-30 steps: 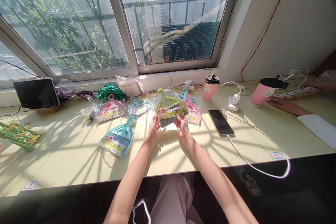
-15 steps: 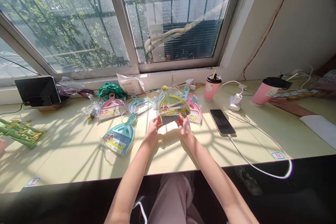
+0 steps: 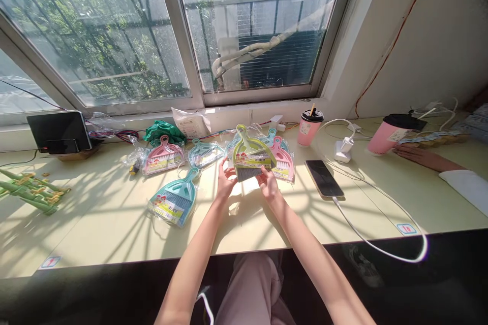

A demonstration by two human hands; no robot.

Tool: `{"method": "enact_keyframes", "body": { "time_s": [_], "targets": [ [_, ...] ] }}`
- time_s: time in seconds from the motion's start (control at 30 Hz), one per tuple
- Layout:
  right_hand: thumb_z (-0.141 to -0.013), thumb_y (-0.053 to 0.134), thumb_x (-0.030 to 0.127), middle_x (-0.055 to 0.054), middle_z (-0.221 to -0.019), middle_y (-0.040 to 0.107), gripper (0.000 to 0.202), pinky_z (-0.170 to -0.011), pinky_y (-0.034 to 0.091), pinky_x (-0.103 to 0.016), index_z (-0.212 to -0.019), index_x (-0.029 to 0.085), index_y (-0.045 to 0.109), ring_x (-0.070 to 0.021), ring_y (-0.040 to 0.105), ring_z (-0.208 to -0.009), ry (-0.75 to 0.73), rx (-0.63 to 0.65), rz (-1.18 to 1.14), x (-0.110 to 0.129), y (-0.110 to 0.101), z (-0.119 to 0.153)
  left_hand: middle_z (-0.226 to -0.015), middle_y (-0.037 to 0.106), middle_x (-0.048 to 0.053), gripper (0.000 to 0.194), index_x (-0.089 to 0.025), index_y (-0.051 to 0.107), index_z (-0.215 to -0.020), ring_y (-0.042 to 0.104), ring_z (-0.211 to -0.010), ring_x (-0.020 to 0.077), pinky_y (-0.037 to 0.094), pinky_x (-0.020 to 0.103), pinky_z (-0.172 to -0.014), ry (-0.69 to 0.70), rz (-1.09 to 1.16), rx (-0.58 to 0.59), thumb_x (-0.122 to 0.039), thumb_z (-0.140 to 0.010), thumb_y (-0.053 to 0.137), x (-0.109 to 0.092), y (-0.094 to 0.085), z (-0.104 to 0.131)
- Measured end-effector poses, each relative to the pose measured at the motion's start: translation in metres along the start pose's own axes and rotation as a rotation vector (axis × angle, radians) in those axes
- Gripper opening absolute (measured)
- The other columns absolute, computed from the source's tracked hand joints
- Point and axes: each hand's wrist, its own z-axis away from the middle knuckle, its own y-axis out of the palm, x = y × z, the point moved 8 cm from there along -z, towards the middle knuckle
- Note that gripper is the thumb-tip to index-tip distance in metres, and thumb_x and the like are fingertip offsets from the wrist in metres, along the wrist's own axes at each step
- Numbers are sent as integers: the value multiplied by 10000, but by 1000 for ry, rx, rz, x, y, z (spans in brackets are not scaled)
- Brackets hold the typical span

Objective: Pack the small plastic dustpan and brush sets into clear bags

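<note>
Right hand clamped on fan-shaped, film-wrapped green dustpan and bristly brush; left hand curved alongside, fingers apart

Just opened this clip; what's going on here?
A person is handling a wrapped yellow-green dustpan-and-brush set above the table. The right hand grips its lower right edge; the left hand is at its left edge, though how firmly is unclear. A wrapped teal set lies nearer the person, to the left, with more sets farther back. A phone lies to the right, and another person's hand is beside a pink cup.
</note>
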Motion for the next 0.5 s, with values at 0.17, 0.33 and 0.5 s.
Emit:
{"method": "enact_keyframes", "body": {
  "time_s": [0.17,0.33,0.5],
  "targets": [
    [-964,937,602,-74,-1369,932,486,-1244,704,-574,-1373,370,817,-343,839,-1454,13,41,-24,3,11,9,-1098,843,71,811,-277,644,-1465,820,-921,308,644,398,-833,108,-163,-168,-483,-797,1055,-9,-3,17],
    [-926,953,589,-91,-1375,931,540,-1205,725,-583,-1398,364,816,-356,845,-1435,-6,55,-40,7,15,12,-908,767,36,241,-320,636,-976,772,-826,309,613,437,-900,155,-398,-265,-338,-941,873,-18,-10,24],
    [-873,962,612,-96,-1354,940,595,-1188,743,-566,-1393,353,834,-366,857,-1416,17,-8,-22,-1,3,3,-845,744,81,187,-309,655,-822,742,-869,348,588,499,-952,194,-437,-205,-311,-954,788,-20,-4,22]
  ]
}}
